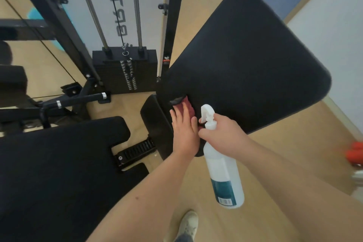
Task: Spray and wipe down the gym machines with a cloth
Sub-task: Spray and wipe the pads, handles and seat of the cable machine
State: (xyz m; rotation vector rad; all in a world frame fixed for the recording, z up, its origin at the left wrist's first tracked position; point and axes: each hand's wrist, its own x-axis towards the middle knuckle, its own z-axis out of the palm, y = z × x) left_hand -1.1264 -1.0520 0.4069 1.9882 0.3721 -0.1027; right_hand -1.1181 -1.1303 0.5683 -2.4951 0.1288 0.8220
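A large black padded backrest [249, 61] of a gym bench fills the upper right. My left hand [184, 131] lies flat with straight fingers on a dark red cloth [187, 108], pressing it against the lower edge of that pad. My right hand [222, 133] grips the neck of a white spray bottle [224, 171] with a teal label, just right of the left hand; its nozzle points left toward the cloth. The seat pad [157, 122] sits just below the backrest.
Another black bench pad [59, 163] spreads across the lower left. A weight stack [125, 70] with guide rods and cable stands behind, inside a black frame [59, 15]. Orange dumbbells [355, 153] lie on the wooden floor at the right. My shoe [188, 224] is at the bottom.
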